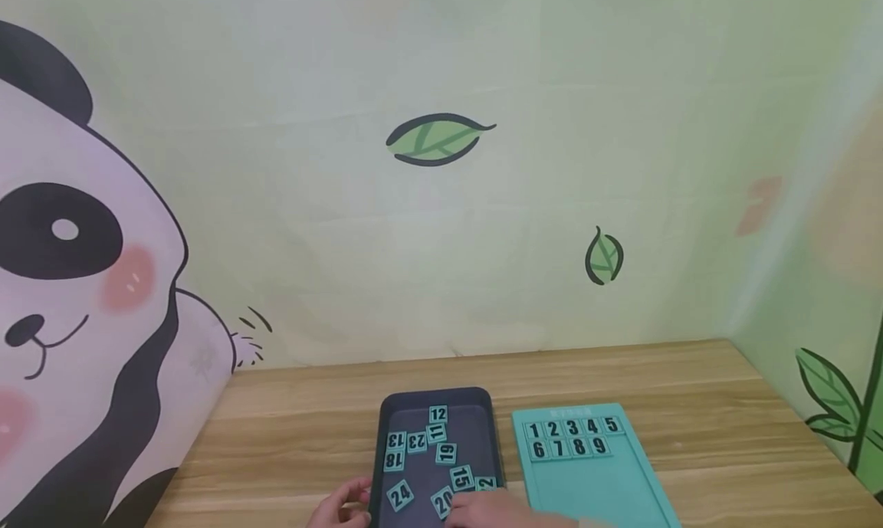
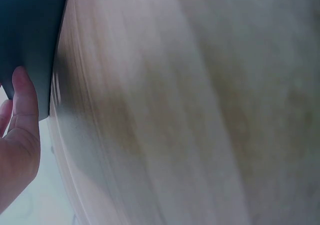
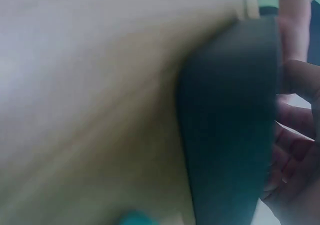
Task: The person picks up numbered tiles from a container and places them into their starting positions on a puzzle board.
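Note:
A dark tray (image 1: 436, 474) holds several loose teal number tiles, among them the 24 tile (image 1: 400, 496), the 19 tile (image 1: 445, 454) and the 15 tile (image 1: 461, 478). My left hand (image 1: 341, 505) is at the tray's left side; the left wrist view shows a straight digit (image 2: 25, 97) against the outer wall. Over the tray's near right part is my right hand (image 1: 493, 509), beside the partly covered 20 tile (image 1: 442, 503). In the right wrist view its bent fingers (image 3: 295, 140) show behind the tray wall (image 3: 230, 120); the fingertips are hidden.
Right of the tray lies a teal board (image 1: 593, 486) with tiles 1 to 9 in two rows at its top. Both stand on a wood-grain table (image 1: 290, 428). A wall printed with a panda (image 1: 69, 283) and leaves closes off the back and sides.

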Action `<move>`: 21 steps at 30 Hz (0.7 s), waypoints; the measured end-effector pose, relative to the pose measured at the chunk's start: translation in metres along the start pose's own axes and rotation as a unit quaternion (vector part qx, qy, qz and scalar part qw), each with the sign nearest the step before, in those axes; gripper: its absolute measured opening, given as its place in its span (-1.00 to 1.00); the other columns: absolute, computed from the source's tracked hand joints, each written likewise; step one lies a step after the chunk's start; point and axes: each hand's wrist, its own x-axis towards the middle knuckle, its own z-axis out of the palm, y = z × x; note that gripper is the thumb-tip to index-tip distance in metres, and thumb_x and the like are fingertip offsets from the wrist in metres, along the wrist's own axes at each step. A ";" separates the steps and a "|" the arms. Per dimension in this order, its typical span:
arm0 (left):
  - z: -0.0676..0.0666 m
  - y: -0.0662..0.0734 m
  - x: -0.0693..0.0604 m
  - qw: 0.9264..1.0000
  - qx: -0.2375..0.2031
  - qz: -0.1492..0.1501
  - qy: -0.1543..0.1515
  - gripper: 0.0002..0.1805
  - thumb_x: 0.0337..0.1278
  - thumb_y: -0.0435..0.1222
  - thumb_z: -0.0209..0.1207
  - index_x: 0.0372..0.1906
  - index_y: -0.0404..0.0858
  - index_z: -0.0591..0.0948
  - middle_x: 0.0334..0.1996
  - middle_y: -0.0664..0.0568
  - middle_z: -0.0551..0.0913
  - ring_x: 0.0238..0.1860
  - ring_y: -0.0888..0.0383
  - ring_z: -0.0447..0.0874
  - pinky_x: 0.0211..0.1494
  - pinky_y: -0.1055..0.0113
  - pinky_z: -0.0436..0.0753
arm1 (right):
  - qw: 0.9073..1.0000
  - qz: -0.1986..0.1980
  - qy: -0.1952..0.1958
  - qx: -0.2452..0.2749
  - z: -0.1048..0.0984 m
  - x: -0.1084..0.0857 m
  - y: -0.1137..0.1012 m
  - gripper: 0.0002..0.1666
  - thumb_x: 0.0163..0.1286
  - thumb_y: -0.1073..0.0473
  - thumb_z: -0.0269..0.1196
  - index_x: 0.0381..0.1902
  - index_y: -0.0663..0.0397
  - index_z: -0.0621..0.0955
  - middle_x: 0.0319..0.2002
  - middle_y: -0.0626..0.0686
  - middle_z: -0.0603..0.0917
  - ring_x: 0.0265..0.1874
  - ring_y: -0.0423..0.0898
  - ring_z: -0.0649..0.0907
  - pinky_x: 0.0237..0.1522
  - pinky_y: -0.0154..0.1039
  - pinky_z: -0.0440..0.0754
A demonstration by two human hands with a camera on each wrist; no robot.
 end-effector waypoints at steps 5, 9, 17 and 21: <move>0.000 -0.001 0.001 1.000 -0.008 0.003 -0.004 -0.36 -0.08 -0.39 -0.02 0.22 -0.46 0.18 -0.06 -0.17 0.35 -0.18 0.15 0.52 -0.16 0.17 0.55 | 0.995 0.075 0.015 0.071 -0.021 -0.011 0.008 -0.73 0.16 0.02 0.14 -0.22 0.00 0.60 -0.33 -0.15 0.51 -0.39 -0.41 0.50 -0.33 -0.65 0.38; 0.001 -0.002 0.001 1.000 -0.003 0.016 -0.004 -0.36 -0.10 -0.39 -0.01 0.20 -0.49 0.18 -0.08 -0.17 0.36 -0.19 0.15 0.52 -0.17 0.17 0.55 | 0.984 0.137 0.026 0.107 -0.037 -0.024 0.013 -0.71 0.09 0.10 0.21 -0.18 -0.02 0.58 -0.29 -0.17 0.49 -0.43 -0.39 0.48 -0.35 -0.56 0.43; 0.001 -0.003 0.001 1.000 0.005 0.018 0.000 -0.38 -0.09 -0.40 -0.03 0.19 -0.49 0.19 -0.09 -0.18 0.37 -0.18 0.14 0.52 -0.18 0.16 0.55 | 0.966 0.225 0.068 0.105 -0.056 -0.052 0.029 -0.67 0.01 0.20 0.21 -0.18 -0.04 0.60 -0.36 -0.16 0.46 -0.55 -0.32 0.37 -0.52 -0.50 0.35; 0.001 -0.004 0.002 1.000 0.012 0.023 0.003 -0.38 -0.09 -0.40 -0.03 0.19 -0.50 0.19 -0.09 -0.18 0.37 -0.19 0.14 0.52 -0.19 0.17 0.55 | 0.961 0.250 0.084 0.083 -0.062 -0.070 0.040 -0.67 0.01 0.18 0.22 -0.18 -0.07 0.60 -0.31 -0.19 0.47 -0.49 -0.30 0.43 -0.49 -0.47 0.38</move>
